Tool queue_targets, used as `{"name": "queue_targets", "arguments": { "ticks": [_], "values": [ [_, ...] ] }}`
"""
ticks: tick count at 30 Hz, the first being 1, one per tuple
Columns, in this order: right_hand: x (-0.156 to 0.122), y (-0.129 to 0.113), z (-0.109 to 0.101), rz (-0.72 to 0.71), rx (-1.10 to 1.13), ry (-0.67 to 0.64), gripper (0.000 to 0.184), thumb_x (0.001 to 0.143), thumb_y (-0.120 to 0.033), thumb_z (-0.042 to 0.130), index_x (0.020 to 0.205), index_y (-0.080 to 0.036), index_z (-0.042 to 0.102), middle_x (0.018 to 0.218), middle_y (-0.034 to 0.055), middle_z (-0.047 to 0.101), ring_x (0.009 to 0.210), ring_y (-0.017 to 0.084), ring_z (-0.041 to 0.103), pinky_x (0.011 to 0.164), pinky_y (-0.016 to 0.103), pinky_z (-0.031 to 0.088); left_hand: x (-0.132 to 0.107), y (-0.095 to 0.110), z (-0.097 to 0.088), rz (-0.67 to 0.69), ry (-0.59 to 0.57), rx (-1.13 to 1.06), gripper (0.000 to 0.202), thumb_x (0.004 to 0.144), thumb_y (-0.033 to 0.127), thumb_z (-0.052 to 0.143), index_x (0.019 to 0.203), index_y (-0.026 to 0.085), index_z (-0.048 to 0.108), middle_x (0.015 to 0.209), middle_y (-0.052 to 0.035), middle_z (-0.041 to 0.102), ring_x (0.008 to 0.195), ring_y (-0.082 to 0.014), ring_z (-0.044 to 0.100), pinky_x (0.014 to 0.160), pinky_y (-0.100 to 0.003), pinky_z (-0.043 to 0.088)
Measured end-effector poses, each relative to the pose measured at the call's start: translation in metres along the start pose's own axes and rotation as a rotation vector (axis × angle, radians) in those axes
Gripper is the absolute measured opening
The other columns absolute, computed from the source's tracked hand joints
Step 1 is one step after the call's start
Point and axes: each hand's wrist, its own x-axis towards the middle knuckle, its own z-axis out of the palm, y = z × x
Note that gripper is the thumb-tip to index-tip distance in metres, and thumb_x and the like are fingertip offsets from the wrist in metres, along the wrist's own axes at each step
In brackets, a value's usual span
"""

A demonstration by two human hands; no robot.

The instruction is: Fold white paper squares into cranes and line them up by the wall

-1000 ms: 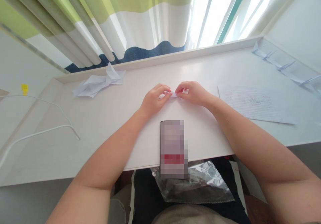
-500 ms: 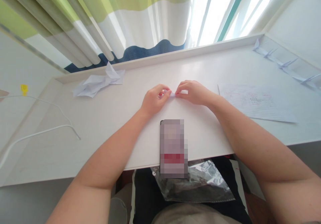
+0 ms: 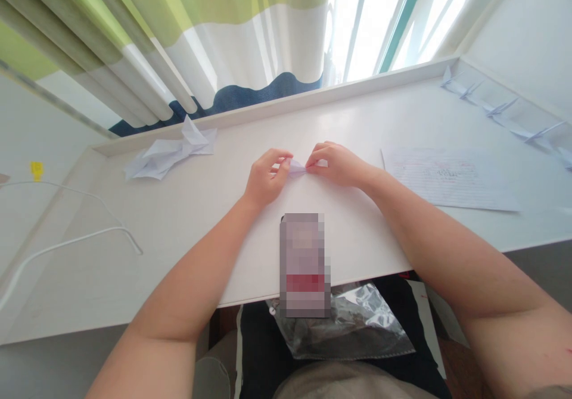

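Observation:
A small piece of folded white paper (image 3: 297, 169) is held between my two hands, just above the white desk (image 3: 250, 250). My left hand (image 3: 268, 174) pinches its left end, thumb below and fingers curled over. My right hand (image 3: 331, 162) pinches the right tip between thumb and fingers. Part of the paper is hidden by the fingers. Nearer to me, a phone (image 3: 302, 262) with a blurred screen lies at the desk's front edge.
Crumpled folded sheets (image 3: 172, 149) lie at the back left. A written lined sheet (image 3: 447, 178) is on the right, with several folded paper pieces (image 3: 498, 108) along the right edge. A white cable (image 3: 111, 230) crosses the left side. A clear plastic bag (image 3: 353, 327) rests on my lap.
My left hand has drawn slightly away from the right, and more of the folded paper shows between them. The whole view has shifted a little.

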Motion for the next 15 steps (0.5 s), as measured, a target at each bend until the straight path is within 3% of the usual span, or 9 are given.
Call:
{"name": "queue_targets", "arguments": {
  "ticks": [5, 11, 15],
  "values": [
    [0.000, 0.002, 0.002, -0.004, -0.006, 0.004, 0.016, 0.093, -0.023, 0.068, 0.089, -0.025, 0.084, 0.098, 0.0079, 0.077, 0.098, 0.027, 0.066, 0.094, 0.043, 0.049, 0.001, -0.002, 0.000, -0.030, 0.016, -0.028, 0.018, 0.102, 0.031, 0.061, 0.106, 0.022, 0.077, 0.111, -0.0061, 0.082, 0.089, -0.0160, 0.076, 0.071, -0.024, 0.063],
    [-0.004, -0.012, 0.003, -0.070, 0.059, 0.109, 0.016, 0.094, -0.031, 0.068, 0.105, -0.024, 0.078, 0.105, 0.0090, 0.076, 0.100, 0.028, 0.069, 0.095, 0.045, 0.052, 0.001, -0.005, 0.001, -0.070, 0.023, -0.061, 0.017, 0.103, 0.032, 0.062, 0.105, 0.023, 0.076, 0.110, -0.0052, 0.081, 0.092, -0.0166, 0.078, 0.071, -0.025, 0.065],
    [-0.004, -0.020, 0.005, -0.114, 0.093, 0.137, 0.010, 0.096, -0.031, 0.065, 0.098, -0.025, 0.073, 0.105, 0.0085, 0.076, 0.102, 0.028, 0.068, 0.096, 0.046, 0.052, -0.001, -0.006, 0.001, -0.078, 0.012, -0.101, 0.017, 0.100, 0.030, 0.062, 0.108, 0.023, 0.075, 0.112, -0.0055, 0.081, 0.094, -0.0170, 0.079, 0.079, -0.029, 0.068]
  ]
}}
